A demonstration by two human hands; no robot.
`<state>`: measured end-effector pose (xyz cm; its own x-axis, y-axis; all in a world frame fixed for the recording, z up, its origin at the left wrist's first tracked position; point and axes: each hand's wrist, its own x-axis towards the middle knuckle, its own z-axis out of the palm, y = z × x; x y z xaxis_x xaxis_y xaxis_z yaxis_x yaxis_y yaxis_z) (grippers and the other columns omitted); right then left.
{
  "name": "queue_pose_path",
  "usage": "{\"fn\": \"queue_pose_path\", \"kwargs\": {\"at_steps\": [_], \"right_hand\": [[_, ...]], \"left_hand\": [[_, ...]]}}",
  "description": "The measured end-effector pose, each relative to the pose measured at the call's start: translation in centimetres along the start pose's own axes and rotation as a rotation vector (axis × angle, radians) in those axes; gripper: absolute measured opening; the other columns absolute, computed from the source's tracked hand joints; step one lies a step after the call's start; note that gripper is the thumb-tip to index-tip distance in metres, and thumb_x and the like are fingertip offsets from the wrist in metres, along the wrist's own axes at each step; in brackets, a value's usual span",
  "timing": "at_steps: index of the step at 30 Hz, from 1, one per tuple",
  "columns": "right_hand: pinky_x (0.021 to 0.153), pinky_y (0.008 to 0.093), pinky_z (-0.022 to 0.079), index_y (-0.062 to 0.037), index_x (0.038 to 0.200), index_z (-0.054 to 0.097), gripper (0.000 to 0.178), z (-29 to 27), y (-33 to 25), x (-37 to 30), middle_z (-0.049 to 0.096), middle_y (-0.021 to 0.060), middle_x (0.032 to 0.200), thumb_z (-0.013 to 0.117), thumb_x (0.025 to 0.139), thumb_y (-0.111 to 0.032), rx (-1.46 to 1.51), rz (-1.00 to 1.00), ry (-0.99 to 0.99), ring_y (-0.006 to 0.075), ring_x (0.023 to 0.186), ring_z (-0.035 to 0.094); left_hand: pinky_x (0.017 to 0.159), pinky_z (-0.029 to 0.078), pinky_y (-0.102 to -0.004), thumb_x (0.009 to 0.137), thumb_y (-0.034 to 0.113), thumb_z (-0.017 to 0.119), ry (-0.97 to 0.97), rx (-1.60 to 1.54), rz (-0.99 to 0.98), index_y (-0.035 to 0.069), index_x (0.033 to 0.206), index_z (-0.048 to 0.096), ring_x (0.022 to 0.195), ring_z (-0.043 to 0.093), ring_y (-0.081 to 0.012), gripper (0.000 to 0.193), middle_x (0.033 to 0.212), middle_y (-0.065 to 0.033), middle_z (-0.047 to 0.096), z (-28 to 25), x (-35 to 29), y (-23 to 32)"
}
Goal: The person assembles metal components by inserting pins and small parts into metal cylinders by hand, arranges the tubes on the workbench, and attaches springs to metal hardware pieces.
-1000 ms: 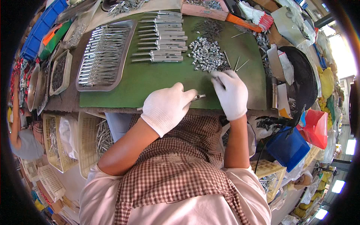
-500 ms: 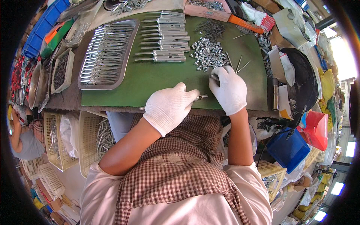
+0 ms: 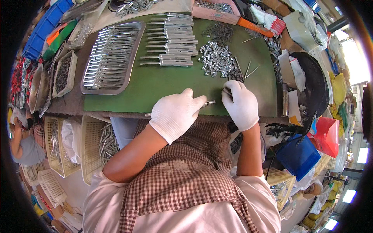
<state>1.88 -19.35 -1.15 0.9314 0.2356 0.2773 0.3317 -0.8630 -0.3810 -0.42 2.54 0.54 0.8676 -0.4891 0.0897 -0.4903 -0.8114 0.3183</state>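
Observation:
My left hand [image 3: 174, 113], in a white knit glove, is closed around a slim silver metal tube [image 3: 211, 103]; one end sticks out past the thumb and a thin end shows by the wrist. Just right of it, my right hand [image 3: 241, 104], gloved too, pinches small dark pieces [image 3: 227, 91], too small to name. Beyond that hand lie a little heap of dark pins [image 3: 235, 74] and a pile of small silver metal pieces [image 3: 216, 58]. Farther left, a column of silver tubes with thin rods [image 3: 176, 40] rests on the green mat [image 3: 163, 83].
A metal tray [image 3: 125, 83] of rods stands at the left. Dark pins [image 3: 217, 32] lie behind the silver pile, with a pink box [image 3: 215, 15] farther back. A few loose thin rods [image 3: 252, 71] lie to the right. Crates [image 3: 89, 147] stand below the table edge.
My right hand has drawn back slightly toward me from the piles, with small dark pieces in its pinch. The left hand keeps the tube nearly in place.

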Motion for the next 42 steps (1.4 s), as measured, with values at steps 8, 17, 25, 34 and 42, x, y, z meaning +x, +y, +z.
{"fn": "queue_pose_path", "kwargs": {"at_steps": [8, 17, 25, 34, 42], "right_hand": [[0.07, 0.0405, 0.053, -0.006, 0.093, 0.067, 0.011, -0.1, 0.2, -0.2, 0.066, 0.0145, 0.091, 0.067, 0.083, -0.007, 0.179, -0.005, 0.029, 0.0335, 0.081, 0.066], [0.072, 0.0342, 0.053, -0.0063, 0.097, 0.068, 0.021, -0.7, -2.9, -1.0, 0.066, 0.0122, 0.09, 0.072, 0.078, -0.002, 0.474, 0.039, -0.05, 0.0291, 0.079, 0.066], [0.071, 0.0416, 0.053, -0.0065, 0.096, 0.064, 0.018, 0.0, -3.5, -0.8, 0.064, 0.0147, 0.088, 0.068, 0.078, -0.002, 0.426, 0.01, -0.062, 0.0364, 0.081, 0.065], [0.073, 0.0425, 0.053, -0.0058, 0.098, 0.063, 0.022, -0.1, -3.4, -1.0, 0.065, 0.0154, 0.092, 0.068, 0.077, -0.004, 0.353, 0.024, -0.089, 0.0373, 0.084, 0.065], [0.043, 0.0244, 0.022, -0.0022, 0.091, 0.057, 0.035, 1.3, -3.1, 1.0, 0.043, -0.0001, 0.064, 0.042, 0.102, -0.031, 1.823, 0.436, 0.177, 0.0077, 0.048, 0.03]], "left_hand": [[0.058, 0.052, -0.0415, 0.09, 0.024, 0.063, -0.001, -0.007, -0.004, 0.021, 0.107, 0.065, 0.065, 0.063, -0.0283, 0.017, 0.081, -0.0077, 0.053, 0.0, 0.0, 0.0], [0.057, 0.052, -0.0411, 0.088, 0.024, 0.064, 0.025, -0.004, 0.013, 0.021, 0.109, 0.065, 0.066, 0.063, -0.0279, 0.021, 0.081, -0.0082, 0.053, 0.2, 0.0, -0.2], [0.057, 0.051, -0.0409, 0.09, 0.026, 0.063, 0.029, -0.002, 0.011, 0.022, 0.109, 0.066, 0.064, 0.062, -0.0273, 0.02, 0.08, -0.0083, 0.052, 0.2, 0.0, -0.2], [0.055, 0.053, -0.0411, 0.093, 0.026, 0.06, -0.018, 0.065, 0.023, 0.024, 0.119, 0.066, 0.063, 0.063, -0.0271, 0.027, 0.08, -0.0089, 0.053, 0.7, -0.2, -0.4], [0.052, 0.054, -0.0414, 0.095, 0.029, 0.057, -0.075, 0.113, 0.067, 0.026, 0.125, 0.061, 0.06, 0.065, -0.0284, 0.031, 0.08, -0.0104, 0.056, -0.2, 0.4, 0.0]]}}
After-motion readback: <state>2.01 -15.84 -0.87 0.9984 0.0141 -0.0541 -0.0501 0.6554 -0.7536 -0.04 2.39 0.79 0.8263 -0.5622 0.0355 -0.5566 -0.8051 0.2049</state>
